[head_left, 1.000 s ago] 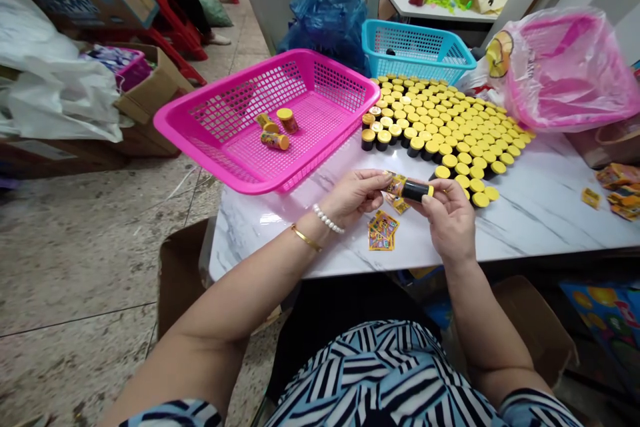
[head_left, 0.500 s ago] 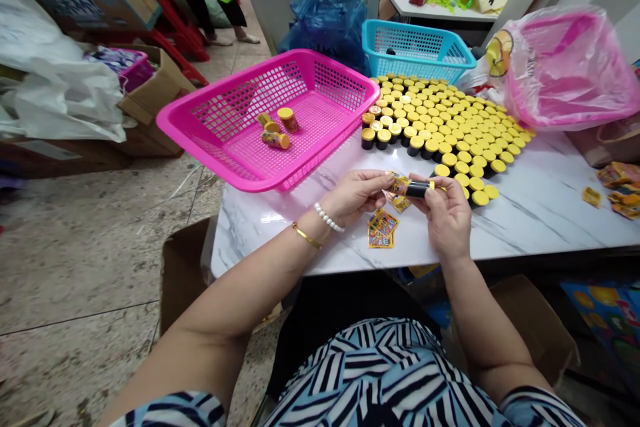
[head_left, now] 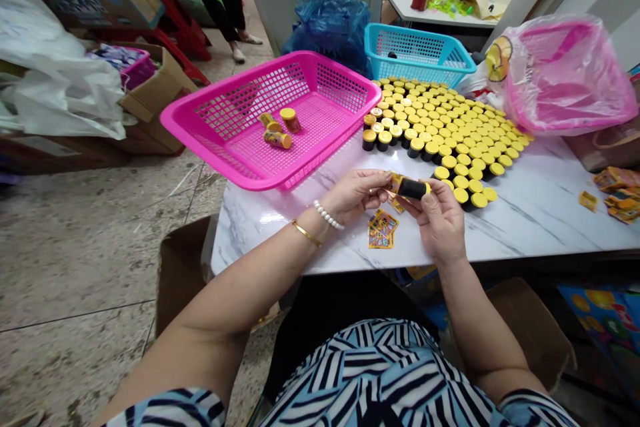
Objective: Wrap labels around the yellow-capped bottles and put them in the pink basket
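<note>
My right hand (head_left: 441,221) grips a small black bottle with a yellow cap (head_left: 413,189), held sideways above the white marble table (head_left: 530,220). My left hand (head_left: 356,193) pinches an orange printed label (head_left: 395,183) at the bottle's bottom end. A few loose orange labels (head_left: 382,229) lie on the table just under my hands. Behind my hands stand several rows of upright black bottles with yellow caps (head_left: 445,123). A pink mesh basket (head_left: 240,167) at the left holds three labelled bottles (head_left: 278,128).
A blue mesh basket (head_left: 453,60) stands behind the bottles. A pink plastic bag (head_left: 565,73) lies at the right, and more orange labels (head_left: 617,192) near the right edge. Cardboard boxes and white bags line the floor on the left. A person's legs show at the back.
Both hands have stayed on the bottle and label, turning it slightly. The view has shifted a little. The person at the back has walked further in.
</note>
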The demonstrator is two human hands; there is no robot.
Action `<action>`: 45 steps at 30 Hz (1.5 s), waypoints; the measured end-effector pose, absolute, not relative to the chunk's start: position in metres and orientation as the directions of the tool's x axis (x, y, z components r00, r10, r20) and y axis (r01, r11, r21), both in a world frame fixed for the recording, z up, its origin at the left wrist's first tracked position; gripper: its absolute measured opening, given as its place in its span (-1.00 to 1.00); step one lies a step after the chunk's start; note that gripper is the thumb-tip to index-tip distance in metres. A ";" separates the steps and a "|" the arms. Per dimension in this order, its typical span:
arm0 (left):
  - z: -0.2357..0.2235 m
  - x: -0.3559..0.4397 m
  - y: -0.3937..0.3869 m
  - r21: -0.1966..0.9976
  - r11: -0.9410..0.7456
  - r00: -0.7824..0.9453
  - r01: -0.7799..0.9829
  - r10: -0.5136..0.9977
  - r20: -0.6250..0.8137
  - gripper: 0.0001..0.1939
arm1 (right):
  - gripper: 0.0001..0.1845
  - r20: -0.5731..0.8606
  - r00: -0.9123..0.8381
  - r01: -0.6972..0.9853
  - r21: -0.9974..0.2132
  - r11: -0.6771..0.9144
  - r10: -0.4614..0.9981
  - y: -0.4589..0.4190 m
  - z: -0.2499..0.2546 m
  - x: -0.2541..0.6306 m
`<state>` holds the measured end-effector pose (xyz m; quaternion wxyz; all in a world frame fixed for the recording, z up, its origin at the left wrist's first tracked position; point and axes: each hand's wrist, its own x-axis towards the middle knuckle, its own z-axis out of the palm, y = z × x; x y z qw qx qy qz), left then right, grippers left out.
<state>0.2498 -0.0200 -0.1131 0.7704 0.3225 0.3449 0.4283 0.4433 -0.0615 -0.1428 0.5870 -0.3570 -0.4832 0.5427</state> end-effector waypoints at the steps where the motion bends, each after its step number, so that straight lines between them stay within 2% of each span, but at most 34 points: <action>1: -0.113 0.250 -0.019 0.790 0.421 0.392 -0.446 0.885 -0.250 -0.84 | -0.70 0.172 -0.030 -0.294 -0.943 0.155 0.985 -0.060 -0.144 0.444; 5: -0.111 0.250 -0.017 0.772 0.426 0.383 -0.472 0.888 -0.255 -0.93 | -0.73 0.125 0.069 -0.352 -0.925 0.142 0.990 -0.053 -0.144 0.446; 8: -0.108 0.252 -0.018 0.759 0.442 0.371 -0.478 0.885 -0.281 -0.88 | -0.73 0.088 0.027 -0.420 -0.903 0.092 0.996 -0.050 -0.140 0.445; 13: -0.105 0.252 -0.019 0.725 0.471 0.374 -0.502 0.875 -0.308 -0.91 | -0.68 0.075 0.008 -0.391 -0.918 0.072 0.997 -0.046 -0.134 0.440; 20: -0.107 0.248 -0.015 0.693 0.499 0.405 -0.521 0.859 -0.314 -0.92 | -0.76 0.236 0.065 -0.183 -0.952 0.244 0.970 -0.052 -0.131 0.438; 24: -0.111 0.250 -0.015 0.737 0.485 0.420 -0.471 0.858 -0.296 -0.89 | -0.75 0.326 0.050 -0.107 -0.938 0.330 0.944 -0.056 -0.127 0.436; 26: -0.113 0.251 -0.017 0.788 0.437 0.383 -0.433 0.881 -0.278 -0.84 | -0.75 0.358 0.063 -0.079 -0.929 0.363 0.931 -0.055 -0.128 0.438; 28: -0.112 0.251 -0.020 0.858 0.323 0.272 -0.399 0.935 -0.226 -0.79 | -0.71 0.375 0.094 -0.079 -0.921 0.382 0.922 -0.052 -0.130 0.440; 31: -0.108 0.250 -0.025 0.936 0.093 0.126 -0.340 0.991 -0.053 -0.59 | -0.66 0.387 0.119 -0.115 -0.909 0.400 0.914 -0.050 -0.133 0.444; 33: -0.106 0.250 -0.028 0.947 0.059 0.241 -0.316 0.970 0.020 -0.46 | -0.64 0.404 0.081 -0.104 -0.906 0.411 0.911 -0.050 -0.133 0.446; 35: -0.107 0.251 -0.029 0.948 0.116 0.411 -0.295 0.911 0.017 -0.48 | -0.64 0.440 0.012 -0.035 -0.897 0.440 0.898 -0.051 -0.131 0.449; 37: -0.110 0.251 -0.028 0.950 0.171 0.505 -0.263 0.863 -0.016 -0.54 | -0.64 0.493 -0.063 0.082 -0.864 0.497 0.868 -0.053 -0.128 0.453; 41: -0.118 0.248 -0.023 0.951 0.206 0.565 -0.229 0.824 -0.043 -0.53 | -0.64 0.619 -0.206 0.283 -0.704 0.651 0.758 -0.053 -0.121 0.466; 45: -0.118 0.244 -0.017 0.951 0.263 0.578 -0.162 0.807 -0.125 -0.46 | -0.64 0.678 -0.261 0.370 -0.587 0.720 0.687 -0.051 -0.116 0.479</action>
